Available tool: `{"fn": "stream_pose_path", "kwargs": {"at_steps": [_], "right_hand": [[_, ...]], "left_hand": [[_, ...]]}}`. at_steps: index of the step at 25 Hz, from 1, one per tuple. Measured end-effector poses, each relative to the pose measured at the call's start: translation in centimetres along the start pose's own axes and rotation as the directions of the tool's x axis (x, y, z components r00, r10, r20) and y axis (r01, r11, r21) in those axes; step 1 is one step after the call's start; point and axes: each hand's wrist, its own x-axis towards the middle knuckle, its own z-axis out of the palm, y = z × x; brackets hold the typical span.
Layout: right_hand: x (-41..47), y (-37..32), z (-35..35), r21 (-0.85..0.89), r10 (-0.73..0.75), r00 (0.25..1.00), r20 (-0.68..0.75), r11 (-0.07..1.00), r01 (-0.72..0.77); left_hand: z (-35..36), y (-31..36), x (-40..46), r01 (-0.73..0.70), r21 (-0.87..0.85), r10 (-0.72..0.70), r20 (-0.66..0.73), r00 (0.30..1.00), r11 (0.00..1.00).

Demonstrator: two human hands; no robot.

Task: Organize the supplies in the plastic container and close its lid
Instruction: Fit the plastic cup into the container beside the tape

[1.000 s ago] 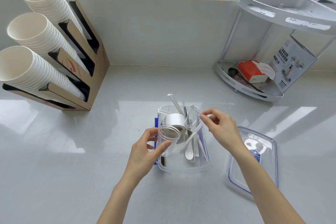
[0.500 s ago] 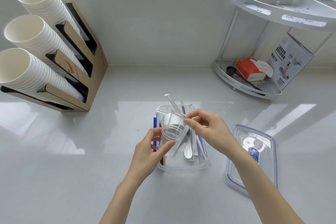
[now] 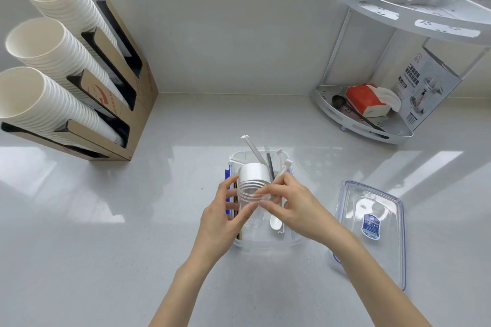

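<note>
A clear plastic container (image 3: pixel 261 243) with blue clips stands open on the counter in front of me. My left hand (image 3: pixel 221 216) grips a stack of clear plastic cups (image 3: pixel 251 198) over the container's left side. A white paper cup stack (image 3: pixel 252 171) lies just behind them. My right hand (image 3: pixel 289 203) pinches a wrapped white straw (image 3: pixel 283 170) against the cups' rim. Several wrapped straws and a white spoon (image 3: pixel 275 223) lean in the container's right side. The clear lid (image 3: pixel 372 228), blue-edged with a blue label, lies flat to the right.
A cardboard dispenser (image 3: pixel 111 93) with three rows of white paper cups (image 3: pixel 47 61) stands at the back left. A white corner rack (image 3: pixel 372 125) at the back right holds a red tissue pack (image 3: pixel 364 99), a dark scoop and a printed box (image 3: pixel 427 87).
My right hand has moved left with the straw, from the container's right side to the rim of the clear cups. My left hand has kept its hold on the cups.
</note>
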Motion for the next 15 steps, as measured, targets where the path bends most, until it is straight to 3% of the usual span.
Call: {"fn": "stream_pose_path", "kwargs": {"at_steps": [7,15], "right_hand": [[1.9,1.4,0.6,0.029,-0.001,1.0,-0.017,1.0,0.002],[2.9,2.8,1.0,-0.059,-0.018,0.999,-0.044,0.998,0.015]], "left_hand": [[0.2,-0.5,2.3,-0.099,0.257,0.117,-0.058,0.991,0.961],[0.8,-1.4,4.2,-0.113,0.345,0.115,0.013,0.993,0.932]]}}
